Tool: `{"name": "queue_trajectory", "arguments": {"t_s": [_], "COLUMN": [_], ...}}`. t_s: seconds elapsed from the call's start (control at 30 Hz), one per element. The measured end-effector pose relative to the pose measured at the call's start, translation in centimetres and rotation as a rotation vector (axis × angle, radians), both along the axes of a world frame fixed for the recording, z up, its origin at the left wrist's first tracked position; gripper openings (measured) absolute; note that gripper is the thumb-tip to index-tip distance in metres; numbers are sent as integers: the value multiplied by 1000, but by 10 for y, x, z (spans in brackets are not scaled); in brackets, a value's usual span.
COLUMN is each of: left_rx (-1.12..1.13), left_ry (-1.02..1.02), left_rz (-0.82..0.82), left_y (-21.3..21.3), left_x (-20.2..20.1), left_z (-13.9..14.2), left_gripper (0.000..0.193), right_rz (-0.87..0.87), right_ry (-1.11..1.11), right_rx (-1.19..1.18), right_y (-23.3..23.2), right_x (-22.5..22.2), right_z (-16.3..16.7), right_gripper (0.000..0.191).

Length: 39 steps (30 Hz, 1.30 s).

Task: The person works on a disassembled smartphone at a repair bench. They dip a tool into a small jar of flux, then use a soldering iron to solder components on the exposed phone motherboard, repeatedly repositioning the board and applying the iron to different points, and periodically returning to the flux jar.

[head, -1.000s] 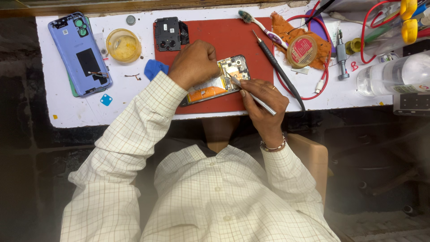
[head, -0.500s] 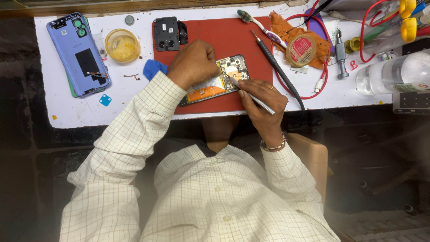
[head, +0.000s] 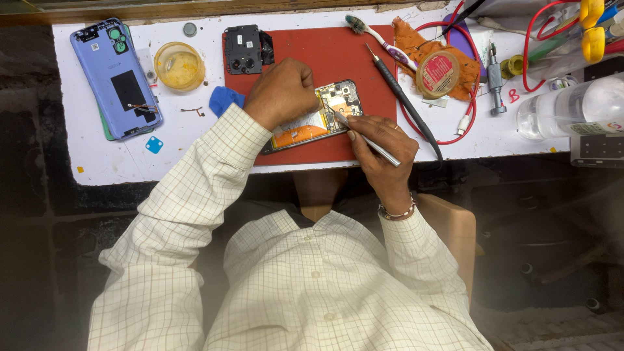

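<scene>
One opened phone (head: 322, 117), its back removed and an orange battery showing, is lying on the near part of the one red mat (head: 325, 49). The left hand (head: 281, 94) is pressing down on the phone's left half, its fingers curled together over it. The right hand (head: 380, 146), just right of the phone, is holding one pair of metal tweezers (head: 367, 140), fingers clamped on the shaft, with the tip touching the circuit board at the phone's far end.

Far-left of the phone, at the mat's far corner, one black camera frame piece (head: 246, 49) is resting. Left of the phone, off the mat on the white counter (head: 97, 166), one blue pick (head: 224, 101) is lying, then one round yellow dish (head: 179, 65), and furthest left one lilac back cover (head: 117, 78). Right of the phone one black-handled tool (head: 403, 101) is lying aslant, one toothbrush (head: 380, 39) beyond it, and one roll of tape (head: 439, 73) on an orange cloth (head: 422, 42). One clear bottle (head: 572, 107) is lying far to the right.

Against the earlier frames, both hands and the phone are staying in nearly the same places; the tweezers are still working at the same end.
</scene>
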<state>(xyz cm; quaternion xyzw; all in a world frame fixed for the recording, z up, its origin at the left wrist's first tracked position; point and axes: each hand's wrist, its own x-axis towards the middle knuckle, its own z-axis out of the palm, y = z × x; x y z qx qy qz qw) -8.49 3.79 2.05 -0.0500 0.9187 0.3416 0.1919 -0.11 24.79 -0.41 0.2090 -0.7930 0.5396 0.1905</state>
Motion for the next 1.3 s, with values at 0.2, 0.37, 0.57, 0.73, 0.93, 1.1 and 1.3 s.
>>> {"name": "queue_trajectory", "arguments": {"t_s": [0.2,0.37,0.57,0.73,0.93,1.1,1.3], "left_rx": [0,6,0,-4,-5,7,-5], "left_ry": [17,10,1,4,-18,-5,15], "left_rz": [-8,-4,-2,-7,0,-3,-11], "left_y": [0,-1,0,0,1,-1,-1], "left_x": [0,0,1,1,0,1,0], "left_z": [-2,-1,3,4,3,2,3], "left_gripper": [15,13,14,14,14,15,17], "right_rz": [-17,-5,-7,0,-7,-4,2], "right_ry": [-37,-28,-22,-14,4,-38,-1], "right_rx": [1,-3,-5,-6,-15,-1,6], "right_y": [1,1,0,1,0,0,0], "right_x": [0,0,-1,0,-1,0,-2], "right_z": [-1,0,0,1,1,2,1], "right_gripper": [20,20,20,21,21,21,21]}}
